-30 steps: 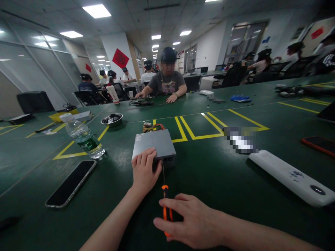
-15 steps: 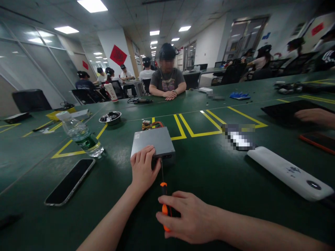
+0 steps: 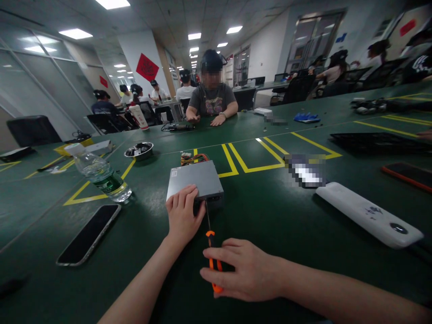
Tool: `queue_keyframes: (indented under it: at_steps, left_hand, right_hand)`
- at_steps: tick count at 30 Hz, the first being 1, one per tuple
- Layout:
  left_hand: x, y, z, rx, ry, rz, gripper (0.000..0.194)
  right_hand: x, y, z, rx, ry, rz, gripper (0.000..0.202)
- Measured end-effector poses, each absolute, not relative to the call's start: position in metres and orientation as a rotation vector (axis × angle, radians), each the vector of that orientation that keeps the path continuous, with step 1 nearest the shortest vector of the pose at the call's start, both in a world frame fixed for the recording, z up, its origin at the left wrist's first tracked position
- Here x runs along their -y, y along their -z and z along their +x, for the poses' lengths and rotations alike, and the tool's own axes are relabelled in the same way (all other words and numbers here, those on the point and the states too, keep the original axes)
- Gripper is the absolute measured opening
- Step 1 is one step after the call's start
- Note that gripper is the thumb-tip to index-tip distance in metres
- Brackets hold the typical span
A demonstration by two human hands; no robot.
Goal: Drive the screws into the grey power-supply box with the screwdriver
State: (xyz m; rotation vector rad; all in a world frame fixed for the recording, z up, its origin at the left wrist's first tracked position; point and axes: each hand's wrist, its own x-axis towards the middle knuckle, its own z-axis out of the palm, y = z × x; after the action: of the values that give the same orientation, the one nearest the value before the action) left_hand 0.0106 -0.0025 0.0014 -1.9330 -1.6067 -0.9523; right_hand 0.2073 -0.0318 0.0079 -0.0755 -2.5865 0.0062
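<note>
A grey metal computer power supply (image 3: 202,174) lies on the green table in front of me, its bundle of coloured cables (image 3: 194,158) behind it. My left hand (image 3: 183,210) grips its near left corner, fingers on the top and thumb against the front side. Closed around the orange and black handle of a screwdriver (image 3: 211,238), my right hand (image 3: 248,270) is below and to the right. The screwdriver's shaft points away from me, and its tip meets the near face of the power supply by my left thumb. What the tip touches is too small to tell.
To the left are a water bottle (image 3: 103,177), a phone (image 3: 89,234) and a metal bowl (image 3: 138,151) with small parts. A long white device (image 3: 367,213) lies at right, near an orange-edged phone (image 3: 408,175) and a dark panel (image 3: 367,141). A person (image 3: 212,96) sits opposite.
The screwdriver handle has turned slightly in my right hand, its tip still at the power supply. The person opposite has parted their hands. Another person's hand at the right has drawn back.
</note>
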Motion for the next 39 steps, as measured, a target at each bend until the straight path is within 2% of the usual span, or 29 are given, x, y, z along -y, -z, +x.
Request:
queue_keyframes:
  at_steps: [4, 9, 12, 17, 24, 31, 39]
  left_hand:
    - [0.004, -0.003, 0.010, 1.606, 0.939, -1.933, 0.027]
    - [0.004, -0.003, 0.010, 1.604, 0.931, -1.928, 0.026]
    - [0.003, -0.003, 0.010, 1.606, 0.936, -1.927, 0.027]
    - [0.003, -0.002, 0.010, 1.611, 0.925, -1.933, 0.027]
    - [0.004, -0.004, 0.010, 1.610, 0.910, -1.919, 0.026]
    - [0.003, -0.002, 0.009, 1.615, 0.916, -1.925, 0.027]
    - [0.004, -0.003, 0.010, 1.623, 0.912, -1.936, 0.026]
  right_hand:
    - [0.030, -0.005, 0.208, 2.437, -0.037, -0.072, 0.021]
    - [0.032, 0.000, 0.208, 2.389, -0.211, -0.119, 0.030]
    - [0.033, -0.004, 0.207, 2.530, -0.148, -0.099, 0.037]
    - [0.032, -0.009, 0.208, 2.470, -0.005, -0.084, 0.032]
    - [0.034, -0.004, 0.208, 2.411, -0.150, -0.137, 0.036]
    - [0.035, -0.009, 0.209, 2.447, -0.021, -0.066, 0.031]
    - [0.035, -0.004, 0.207, 2.475, -0.136, -0.092, 0.034]
